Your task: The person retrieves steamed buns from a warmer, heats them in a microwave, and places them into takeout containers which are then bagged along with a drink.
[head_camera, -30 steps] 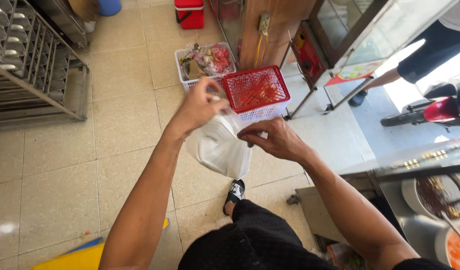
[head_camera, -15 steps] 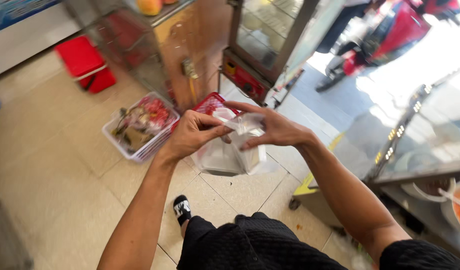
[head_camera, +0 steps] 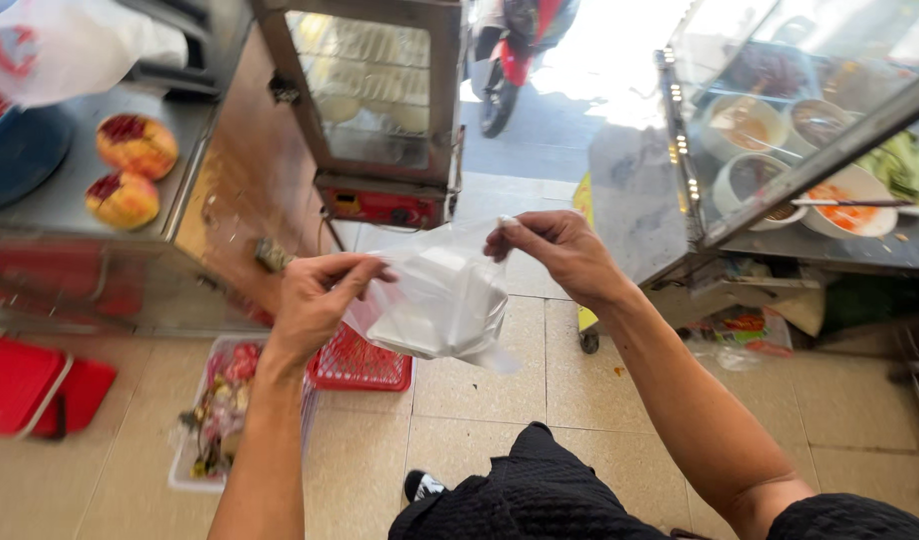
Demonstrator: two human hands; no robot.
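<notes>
A thin clear plastic bag [head_camera: 442,305] holding a white box-shaped container now hangs chest-high between both hands, lifted away from the red plastic basket [head_camera: 360,365] on the tiled floor below it. The left hand [head_camera: 315,305] and right hand [head_camera: 555,250] each pinch a top corner, fingers closed on the film.

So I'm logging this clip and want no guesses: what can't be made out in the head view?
- What lies inside the plastic bag, pinched by the left hand and right hand: the cloudy film shows only a white shape.
- The contents of the white basket: motion blur and the left forearm.
- The red basket: its upper part sits behind the bag.
- The motorbike: cut by the top edge, washed out by glare.
</notes>
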